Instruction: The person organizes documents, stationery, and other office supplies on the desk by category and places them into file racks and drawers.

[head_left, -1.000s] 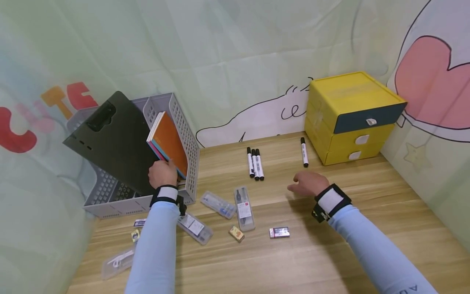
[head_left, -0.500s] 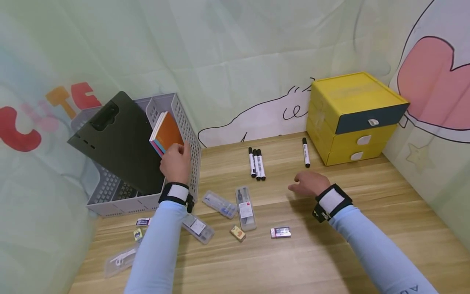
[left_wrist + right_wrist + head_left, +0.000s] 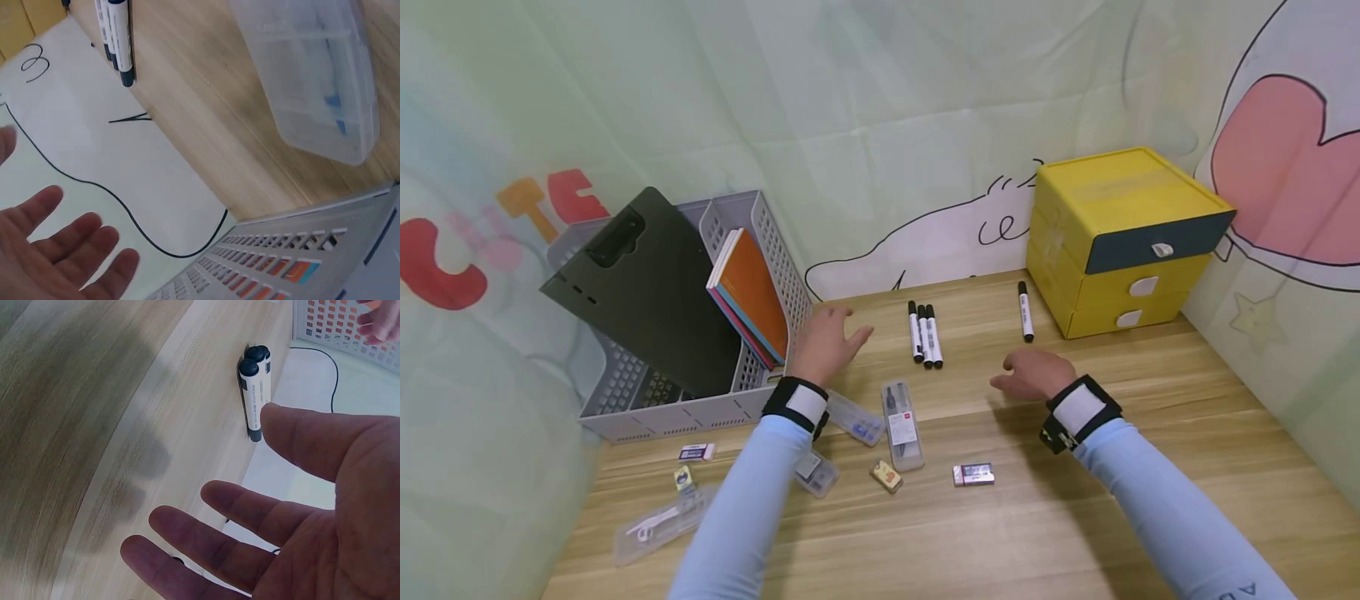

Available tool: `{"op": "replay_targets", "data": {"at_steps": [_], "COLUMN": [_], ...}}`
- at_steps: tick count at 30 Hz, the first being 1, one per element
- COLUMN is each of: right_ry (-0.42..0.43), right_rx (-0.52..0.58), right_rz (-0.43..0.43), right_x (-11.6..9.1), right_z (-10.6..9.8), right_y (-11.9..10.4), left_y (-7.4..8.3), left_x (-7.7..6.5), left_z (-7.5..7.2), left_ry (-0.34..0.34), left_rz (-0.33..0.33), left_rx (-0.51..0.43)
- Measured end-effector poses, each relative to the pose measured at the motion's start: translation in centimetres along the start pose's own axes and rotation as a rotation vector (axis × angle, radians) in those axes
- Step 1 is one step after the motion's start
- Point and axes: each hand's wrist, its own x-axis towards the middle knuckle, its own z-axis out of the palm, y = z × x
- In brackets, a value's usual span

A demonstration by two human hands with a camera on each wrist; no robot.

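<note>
My left hand (image 3: 824, 343) is at the right side of the grey basket (image 3: 711, 412), fingers relaxed and holding nothing. In the left wrist view its fingers are spread apart. Inside the basket lean several notebooks (image 3: 748, 287) with an orange cover on top, beside a dark clipboard (image 3: 655, 292). My right hand (image 3: 1034, 375) hovers over the table, fingers loosely bent with nothing between them. Beyond it lies a single marker (image 3: 1025, 312). Between the two hands three markers (image 3: 924, 335) lie side by side, black caps at the far end.
A yellow drawer box (image 3: 1120, 242) stands at the back right. Clear plastic cases, including one with a compass (image 3: 902, 425), lie in front. A small patterned box (image 3: 887, 476), an eraser (image 3: 973, 475) and another eraser (image 3: 697, 452) are on the table. A case with scissors (image 3: 655, 527) sits front left.
My left hand has let go of the notebooks and moved right, out of the basket to its right side. The notebooks now lean in the basket's right compartment. My right hand stays put.
</note>
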Motion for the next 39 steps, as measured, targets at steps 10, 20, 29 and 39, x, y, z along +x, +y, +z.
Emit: {"op": "replay_targets", "data": {"at_steps": [10,20,29,39], "right_ry": [-0.023,0.022,0.125,0.391], "right_rx": [-0.009,-0.037,-0.013,0.013], "right_rz": [0.028,0.05,0.078,0.289], "right_x": [-0.3,-2.4,-5.1,-6.1], "right_z": [-1.1,-6.1,-11.2,-13.4], "right_y": [1.0,5.6,10.2,11.2], "left_y": [0.8,0.9,0.8,0.8], "left_x": [-1.1,-1.7,-1.9,-1.6], "left_z": [1.0,0.5,-0.7,-1.0], "left_ry": [-0.39,-0.506,-0.539,-0.552], "left_rz": [-0.066,-0.113,-0.139,-0.117], "left_rx": [0.137,0.142,0.117,0.135]}}
